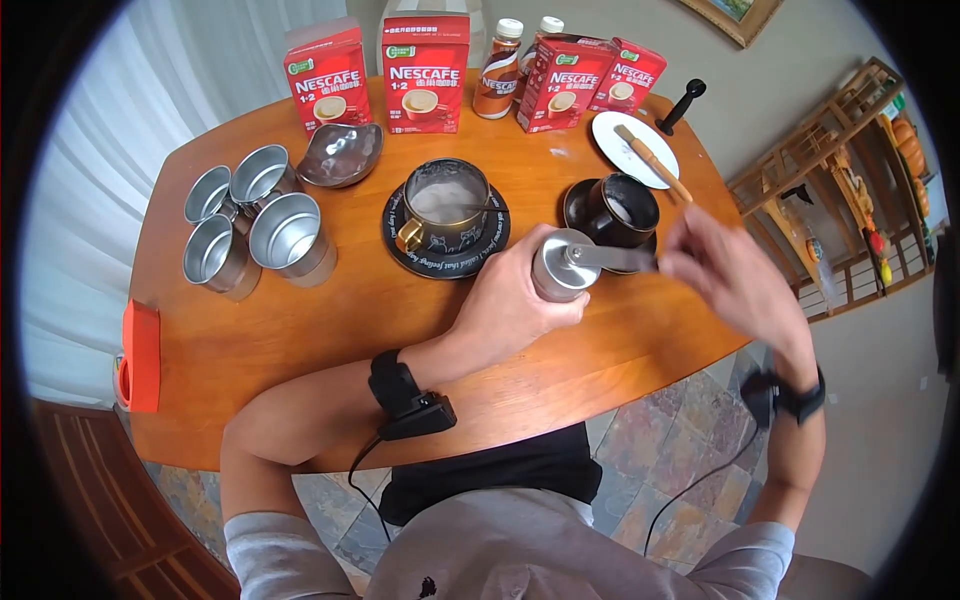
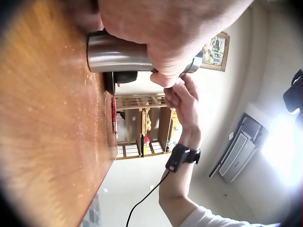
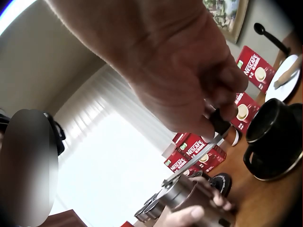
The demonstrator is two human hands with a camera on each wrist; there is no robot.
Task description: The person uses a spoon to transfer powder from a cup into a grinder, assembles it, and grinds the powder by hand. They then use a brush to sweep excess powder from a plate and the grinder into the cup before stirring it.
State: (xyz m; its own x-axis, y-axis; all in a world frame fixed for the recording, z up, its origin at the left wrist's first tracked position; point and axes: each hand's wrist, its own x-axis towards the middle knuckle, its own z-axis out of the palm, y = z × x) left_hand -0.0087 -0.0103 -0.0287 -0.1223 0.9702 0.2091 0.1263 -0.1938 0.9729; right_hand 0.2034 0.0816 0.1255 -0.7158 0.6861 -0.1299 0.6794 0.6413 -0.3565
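Note:
A steel hand grinder [image 1: 563,268] stands upright on the wooden table, its metal body [image 2: 118,53] also visible in the left wrist view. The left hand [image 1: 512,295] grips it round the body. Its crank arm [image 1: 625,258] points right, toward the right hand [image 1: 722,270], which is slightly blurred. In the right wrist view the right hand's [image 3: 189,80] curled fingers pinch the dark knob [image 3: 219,121] at the crank's end. Just behind the grinder are a black cup [image 1: 622,212] on a saucer and a black-and-gold cup [image 1: 447,200] with a spoon on a dark saucer.
Several steel cups [image 1: 292,240] stand at the left, near a dark bowl [image 1: 341,157]. Red boxes [image 1: 424,80] and bottles [image 1: 497,75] line the back. A white plate [image 1: 612,138] with a brush [image 1: 655,162] lies back right, beside a black scoop [image 1: 683,106]. An orange-red object [image 1: 144,355] is at the left edge.

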